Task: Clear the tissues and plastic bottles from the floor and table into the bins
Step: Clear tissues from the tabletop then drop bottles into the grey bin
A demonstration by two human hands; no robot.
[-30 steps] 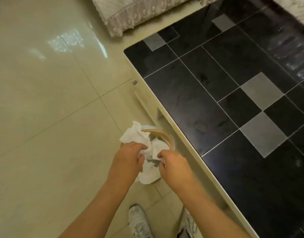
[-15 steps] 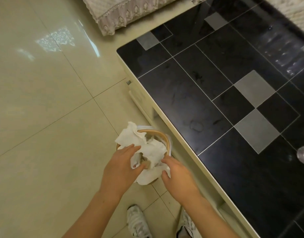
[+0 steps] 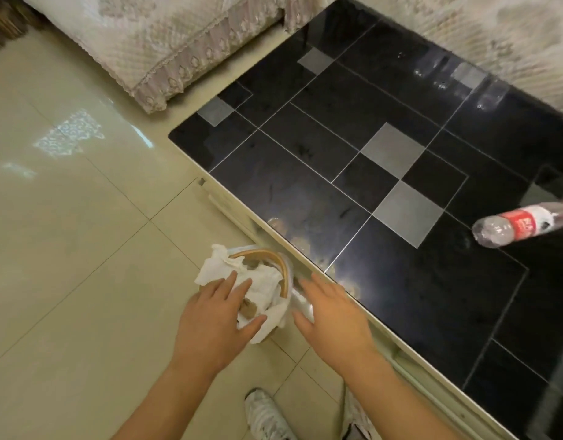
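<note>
1. Head view: we judge the tissue step nearly done. Our left hand [image 3: 215, 315], fingers spread, presses the tissues [image 3: 257, 284] into the bin [image 3: 281, 274] on the floor [image 3: 83, 249]; our right hand [image 3: 332, 315] hovers spread, holding nothing.
2. Some tissue hangs over the rim and wants tucking in.
3. Next comes the plastic bottle [image 3: 521, 225], lying on its side on the table [image 3: 337, 173], well apart from us; it calls for a long reach.
4. Nothing blocks that reach. A lace-covered sofa [image 3: 153, 36] stands beyond.
</note>
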